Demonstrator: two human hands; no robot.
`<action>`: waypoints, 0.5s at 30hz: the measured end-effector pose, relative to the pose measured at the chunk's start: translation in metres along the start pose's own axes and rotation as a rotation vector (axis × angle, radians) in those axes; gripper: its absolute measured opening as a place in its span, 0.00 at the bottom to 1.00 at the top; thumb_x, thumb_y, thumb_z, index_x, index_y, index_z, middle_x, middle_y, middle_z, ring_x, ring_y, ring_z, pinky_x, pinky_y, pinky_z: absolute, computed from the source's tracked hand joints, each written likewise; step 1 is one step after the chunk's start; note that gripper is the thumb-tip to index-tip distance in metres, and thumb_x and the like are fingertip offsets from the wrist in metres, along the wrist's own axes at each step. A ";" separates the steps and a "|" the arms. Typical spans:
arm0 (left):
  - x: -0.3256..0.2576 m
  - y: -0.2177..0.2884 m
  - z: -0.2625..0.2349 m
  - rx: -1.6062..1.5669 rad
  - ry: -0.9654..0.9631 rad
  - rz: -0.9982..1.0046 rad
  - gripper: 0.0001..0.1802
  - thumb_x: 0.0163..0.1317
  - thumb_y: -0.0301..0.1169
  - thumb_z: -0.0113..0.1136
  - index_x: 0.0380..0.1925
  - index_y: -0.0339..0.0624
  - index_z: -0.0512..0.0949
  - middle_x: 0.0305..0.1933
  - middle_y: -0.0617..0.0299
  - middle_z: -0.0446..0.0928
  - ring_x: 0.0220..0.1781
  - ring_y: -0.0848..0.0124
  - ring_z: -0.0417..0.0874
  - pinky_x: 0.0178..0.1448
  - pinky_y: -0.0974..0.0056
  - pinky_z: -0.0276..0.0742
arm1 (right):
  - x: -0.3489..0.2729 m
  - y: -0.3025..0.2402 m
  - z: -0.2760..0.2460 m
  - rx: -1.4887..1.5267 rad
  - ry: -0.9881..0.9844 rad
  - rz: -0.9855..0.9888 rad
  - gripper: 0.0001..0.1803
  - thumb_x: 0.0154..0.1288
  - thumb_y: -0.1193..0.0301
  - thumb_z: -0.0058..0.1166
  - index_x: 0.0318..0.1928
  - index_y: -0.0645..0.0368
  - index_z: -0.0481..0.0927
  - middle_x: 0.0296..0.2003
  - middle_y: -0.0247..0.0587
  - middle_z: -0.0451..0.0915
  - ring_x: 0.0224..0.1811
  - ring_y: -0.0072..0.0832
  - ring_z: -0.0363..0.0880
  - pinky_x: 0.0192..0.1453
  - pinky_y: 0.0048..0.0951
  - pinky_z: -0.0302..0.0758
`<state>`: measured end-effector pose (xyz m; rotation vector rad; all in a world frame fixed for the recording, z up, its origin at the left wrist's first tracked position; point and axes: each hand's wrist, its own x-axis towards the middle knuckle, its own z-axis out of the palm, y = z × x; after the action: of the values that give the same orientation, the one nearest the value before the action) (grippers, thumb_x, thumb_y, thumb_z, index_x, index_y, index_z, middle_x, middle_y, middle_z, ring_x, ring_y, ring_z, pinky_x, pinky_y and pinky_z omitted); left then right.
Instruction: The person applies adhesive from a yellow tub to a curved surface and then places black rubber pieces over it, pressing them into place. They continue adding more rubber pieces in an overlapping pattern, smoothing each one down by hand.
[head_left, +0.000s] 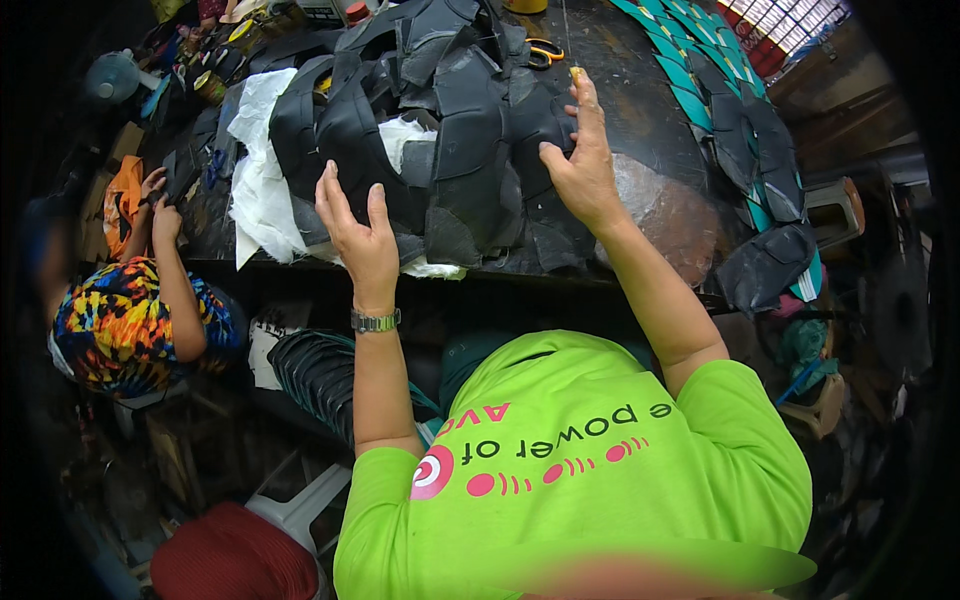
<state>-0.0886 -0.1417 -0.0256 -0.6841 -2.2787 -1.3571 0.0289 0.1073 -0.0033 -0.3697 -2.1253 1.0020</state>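
A row of overlapping black curved pieces, leather-like and shaped like shoe uppers (470, 150), lies across the table in front of me. At their near left edge my left hand (358, 235) is raised with fingers apart, holding nothing. My right hand (588, 165) is stretched out at the right end of the row, next to a black piece (537, 130); its thumb and fingers are spread. Something yellowish covers one of its fingertips. I cannot tell whether either hand touches the pieces. White fibrous sheets (262, 170) stick out beside and beneath them.
Orange-handled scissors (543, 52) lie at the back of the dark table (625, 110). Teal and black pieces (715, 100) line its right side. At far left, a person in a colourful shirt (140, 315) handles a dark piece. A bundle of black pieces (315, 375) sits below the table edge.
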 end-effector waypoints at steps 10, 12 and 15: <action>0.005 -0.002 0.002 -0.035 -0.058 0.066 0.29 0.68 0.30 0.64 0.68 0.39 0.70 0.70 0.47 0.67 0.72 0.52 0.69 0.74 0.52 0.64 | 0.001 0.020 -0.002 -0.110 0.037 -0.028 0.52 0.55 0.77 0.57 0.79 0.56 0.49 0.70 0.57 0.63 0.70 0.46 0.66 0.74 0.39 0.64; 0.003 -0.004 0.001 -0.009 -0.043 0.073 0.28 0.68 0.29 0.63 0.67 0.38 0.70 0.69 0.47 0.68 0.72 0.52 0.69 0.74 0.53 0.64 | 0.005 0.017 0.000 -0.086 0.050 -0.014 0.51 0.56 0.77 0.58 0.80 0.51 0.50 0.66 0.57 0.67 0.64 0.43 0.71 0.68 0.38 0.70; -0.003 -0.005 0.001 -0.021 -0.016 0.092 0.28 0.68 0.28 0.63 0.67 0.38 0.71 0.69 0.46 0.68 0.72 0.51 0.69 0.73 0.52 0.64 | 0.020 0.011 0.002 0.129 -0.012 0.017 0.48 0.58 0.76 0.57 0.79 0.49 0.53 0.58 0.54 0.75 0.56 0.38 0.77 0.61 0.37 0.75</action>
<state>-0.0889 -0.1440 -0.0314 -0.7986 -2.2195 -1.3389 0.0132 0.1242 -0.0023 -0.3192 -2.0587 1.1478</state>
